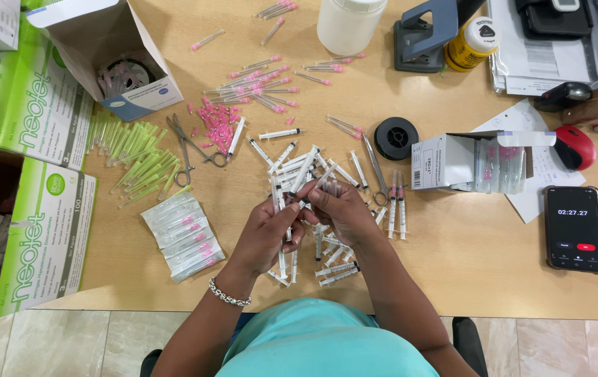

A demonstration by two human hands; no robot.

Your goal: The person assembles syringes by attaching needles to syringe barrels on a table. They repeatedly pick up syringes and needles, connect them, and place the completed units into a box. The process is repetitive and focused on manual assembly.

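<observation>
Clear plastic syringe (311, 190) pinched between both hands over syringe pile (313, 171) at centre of wooden table (467, 251). Left hand (265, 234) curled, fingers closed on barrel. Right hand (341, 209) fingertips gripping its upper end. Scissors (191, 143), pink needle caps (216, 124) lie left of pile.

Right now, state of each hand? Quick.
Left hand: closed on a clear syringe, above the syringe pile.
Right hand: fingers pinched on the same syringe at its upper end.
</observation>
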